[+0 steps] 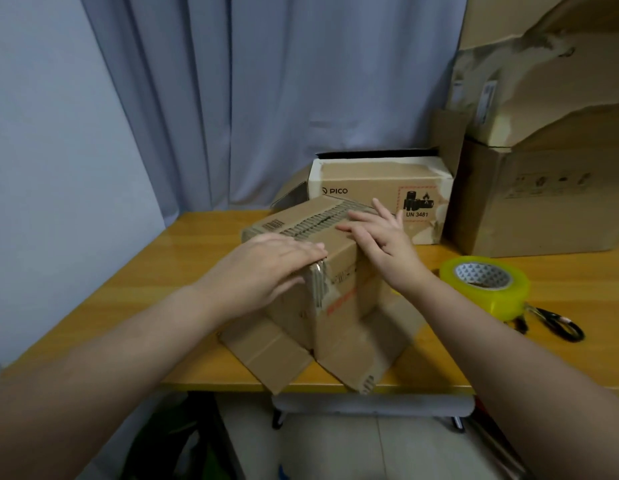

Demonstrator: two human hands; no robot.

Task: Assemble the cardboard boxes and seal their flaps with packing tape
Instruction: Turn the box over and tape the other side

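On yellow wooden table [155,292], near front edge: cardboard box [339,306] stands with top flaps folded shut and lower flaps splayed flat on tabletop. Left hand [266,268] lies flat on near top corner, fingers straight, together. Right hand [381,237] lies flat on top by seam, fingers straight, slightly spread. Packing tape roll [488,296] right of box, apart; scissors [557,323] just beside roll. PICO box [370,190] behind, top open.

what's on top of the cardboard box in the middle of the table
Both hands lie flat on the box: left hand at the near corner, right hand further back. A ribbed strip and a barcode show beside them. Whatever lies under the palms is covered.
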